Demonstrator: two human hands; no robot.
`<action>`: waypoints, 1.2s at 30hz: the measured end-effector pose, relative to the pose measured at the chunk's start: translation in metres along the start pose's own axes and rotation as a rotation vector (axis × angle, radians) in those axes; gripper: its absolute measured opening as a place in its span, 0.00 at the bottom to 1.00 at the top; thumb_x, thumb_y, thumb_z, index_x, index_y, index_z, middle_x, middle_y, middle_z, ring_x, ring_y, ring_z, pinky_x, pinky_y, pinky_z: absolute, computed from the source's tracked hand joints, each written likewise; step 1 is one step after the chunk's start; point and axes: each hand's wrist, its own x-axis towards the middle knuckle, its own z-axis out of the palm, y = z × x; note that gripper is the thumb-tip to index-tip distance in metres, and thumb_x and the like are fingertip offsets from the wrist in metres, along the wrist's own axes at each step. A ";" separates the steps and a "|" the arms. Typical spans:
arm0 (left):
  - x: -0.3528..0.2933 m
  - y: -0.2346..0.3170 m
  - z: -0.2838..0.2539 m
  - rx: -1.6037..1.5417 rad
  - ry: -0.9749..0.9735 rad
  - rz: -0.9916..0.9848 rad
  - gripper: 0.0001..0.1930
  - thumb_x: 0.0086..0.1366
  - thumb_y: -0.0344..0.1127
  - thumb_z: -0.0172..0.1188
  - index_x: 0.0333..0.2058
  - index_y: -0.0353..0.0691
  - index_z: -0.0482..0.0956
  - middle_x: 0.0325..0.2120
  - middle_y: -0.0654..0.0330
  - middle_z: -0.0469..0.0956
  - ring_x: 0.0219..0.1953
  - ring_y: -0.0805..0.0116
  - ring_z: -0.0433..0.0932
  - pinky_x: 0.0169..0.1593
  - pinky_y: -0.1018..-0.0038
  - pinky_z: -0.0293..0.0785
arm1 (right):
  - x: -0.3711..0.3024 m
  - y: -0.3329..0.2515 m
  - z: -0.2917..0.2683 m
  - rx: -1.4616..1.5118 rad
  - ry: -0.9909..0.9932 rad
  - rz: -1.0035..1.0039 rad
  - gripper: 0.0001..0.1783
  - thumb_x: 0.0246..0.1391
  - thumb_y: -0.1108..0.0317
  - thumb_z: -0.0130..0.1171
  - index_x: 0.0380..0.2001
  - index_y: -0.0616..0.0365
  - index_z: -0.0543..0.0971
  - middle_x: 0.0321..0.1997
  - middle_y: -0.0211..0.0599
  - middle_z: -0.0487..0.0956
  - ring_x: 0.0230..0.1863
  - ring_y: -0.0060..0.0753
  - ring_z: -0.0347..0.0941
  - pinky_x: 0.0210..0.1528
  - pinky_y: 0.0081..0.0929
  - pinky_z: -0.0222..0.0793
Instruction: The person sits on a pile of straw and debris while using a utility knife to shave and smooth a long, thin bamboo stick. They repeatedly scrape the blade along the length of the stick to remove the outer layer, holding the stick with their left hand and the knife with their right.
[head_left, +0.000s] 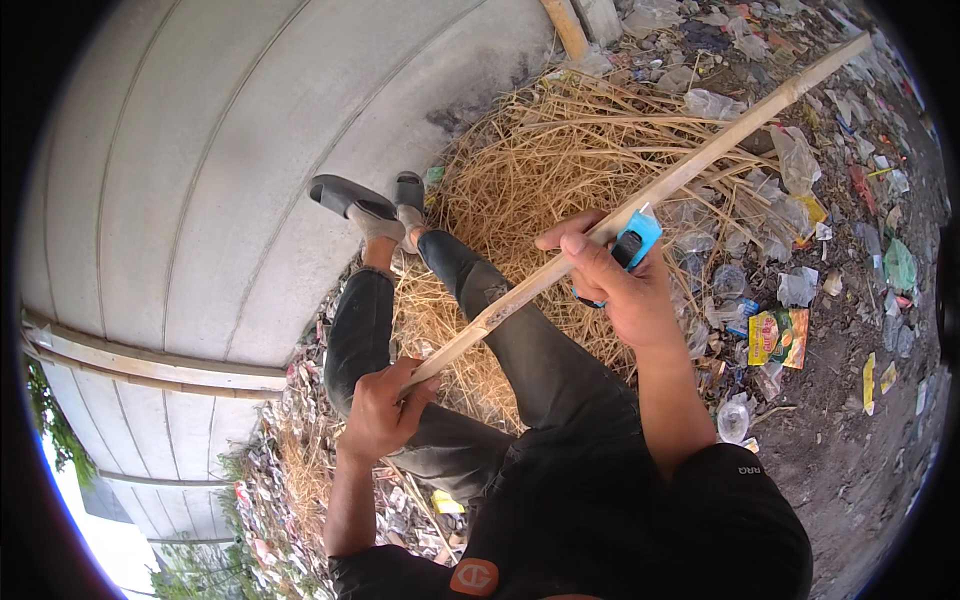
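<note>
A long bamboo strip [690, 172] slants across my lap, from low on the left to high on the right. My left hand [385, 410] is closed round its lower end, in front of my knee. Farther up, my right hand [625, 290] grips a blue and black utility knife [637, 238] against the strip. The thumb presses along the bamboo and the forefinger reaches past it to the far side. A pale tip shows at the knife's upper end; the fingers hide part of its body. Dark knots mark the strip.
Thin bamboo shavings [560, 150] lie heaped beyond my legs. Along the left runs a grey panel wall [230, 150], with my sandalled feet against it. Plastic litter, including a yellow-green packet [778, 338] and a clear cup [733, 420], covers the dirt on the right.
</note>
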 end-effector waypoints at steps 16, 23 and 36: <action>-0.201 -0.121 0.162 -0.300 0.433 -0.607 0.15 0.69 0.42 0.63 0.46 0.37 0.78 0.24 0.49 0.81 0.26 0.49 0.82 0.32 0.60 0.74 | -0.023 0.240 0.093 -0.340 -0.109 0.499 0.10 0.63 0.63 0.64 0.35 0.59 0.83 0.18 0.14 0.67 0.18 0.07 0.58 0.21 0.16 0.50; -0.181 -0.149 0.178 -0.473 0.355 -0.722 0.12 0.76 0.40 0.52 0.42 0.35 0.73 0.20 0.43 0.74 0.27 0.36 0.76 0.33 0.54 0.69 | -0.015 0.303 0.108 -0.558 -0.317 0.461 0.13 0.65 0.60 0.64 0.38 0.61 0.84 0.17 0.13 0.64 0.16 0.07 0.55 0.19 0.17 0.48; -0.130 -0.174 0.187 -0.633 0.536 -0.724 0.21 0.79 0.47 0.47 0.33 0.34 0.75 0.15 0.56 0.68 0.19 0.63 0.69 0.28 0.64 0.66 | -0.018 0.261 0.080 -0.989 -0.812 0.535 0.17 0.57 0.54 0.69 0.31 0.59 0.84 0.18 0.25 0.72 0.22 0.18 0.65 0.28 0.24 0.62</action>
